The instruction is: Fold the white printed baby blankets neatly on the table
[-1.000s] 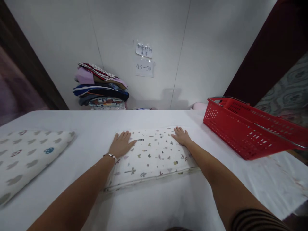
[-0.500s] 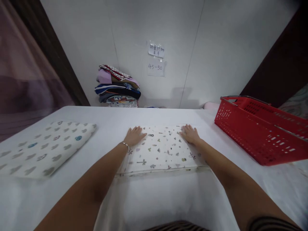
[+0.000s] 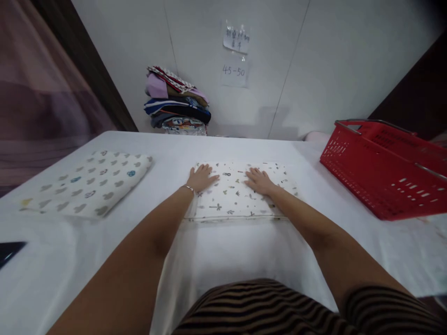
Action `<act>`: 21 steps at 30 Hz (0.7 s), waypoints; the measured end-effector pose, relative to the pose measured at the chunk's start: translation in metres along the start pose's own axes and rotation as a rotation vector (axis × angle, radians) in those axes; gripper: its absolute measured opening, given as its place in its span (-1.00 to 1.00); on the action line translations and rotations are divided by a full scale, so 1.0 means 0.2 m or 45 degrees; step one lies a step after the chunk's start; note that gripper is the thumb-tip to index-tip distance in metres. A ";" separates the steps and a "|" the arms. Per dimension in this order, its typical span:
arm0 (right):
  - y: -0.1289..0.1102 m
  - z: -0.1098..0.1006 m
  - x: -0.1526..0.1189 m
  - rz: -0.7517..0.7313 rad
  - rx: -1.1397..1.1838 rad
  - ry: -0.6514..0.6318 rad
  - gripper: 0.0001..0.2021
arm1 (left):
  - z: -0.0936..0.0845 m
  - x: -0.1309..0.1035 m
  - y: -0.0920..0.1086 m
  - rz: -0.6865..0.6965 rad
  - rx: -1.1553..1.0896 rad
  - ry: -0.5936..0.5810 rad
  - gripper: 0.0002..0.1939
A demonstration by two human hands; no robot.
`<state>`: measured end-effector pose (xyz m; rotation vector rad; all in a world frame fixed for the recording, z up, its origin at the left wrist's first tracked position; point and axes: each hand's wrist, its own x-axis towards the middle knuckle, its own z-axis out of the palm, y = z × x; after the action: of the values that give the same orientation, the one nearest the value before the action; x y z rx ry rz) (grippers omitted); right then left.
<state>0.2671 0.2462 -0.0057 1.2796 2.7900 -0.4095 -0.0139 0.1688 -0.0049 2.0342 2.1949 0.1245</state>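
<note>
as both hands lie flat, l hand (image 3: 201, 178), r hand (image 3: 259, 181), soft rect. printed pad (image 3: 237, 197)

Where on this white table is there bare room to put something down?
Bare cloth lies between the grey-patterned folded cloth and the small-print folded cloth, and between that cloth and the red plastic basket. The middle is taken: left hand and right hand lie flat on it.

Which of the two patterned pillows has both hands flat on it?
The middle pillow with small plant prints, under the left hand and right hand; the grey-spotted pillow lies untouched further left.
</note>
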 end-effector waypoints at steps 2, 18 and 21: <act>-0.04 0.00 -0.07 -0.031 0.003 0.039 -0.25 | -0.03 -0.05 0.03 0.036 -0.011 -0.005 -0.26; -0.06 0.07 -0.34 -0.062 0.015 0.005 -0.29 | 0.05 -0.32 0.05 0.277 0.086 -0.025 -0.31; -0.03 0.02 -0.37 -0.038 0.137 -0.022 -0.28 | 0.01 -0.33 0.06 0.237 0.065 -0.065 -0.30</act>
<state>0.3109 0.1871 0.0017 1.2487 2.8107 -0.5773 0.0024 0.1046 -0.0021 2.2408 1.9959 0.0364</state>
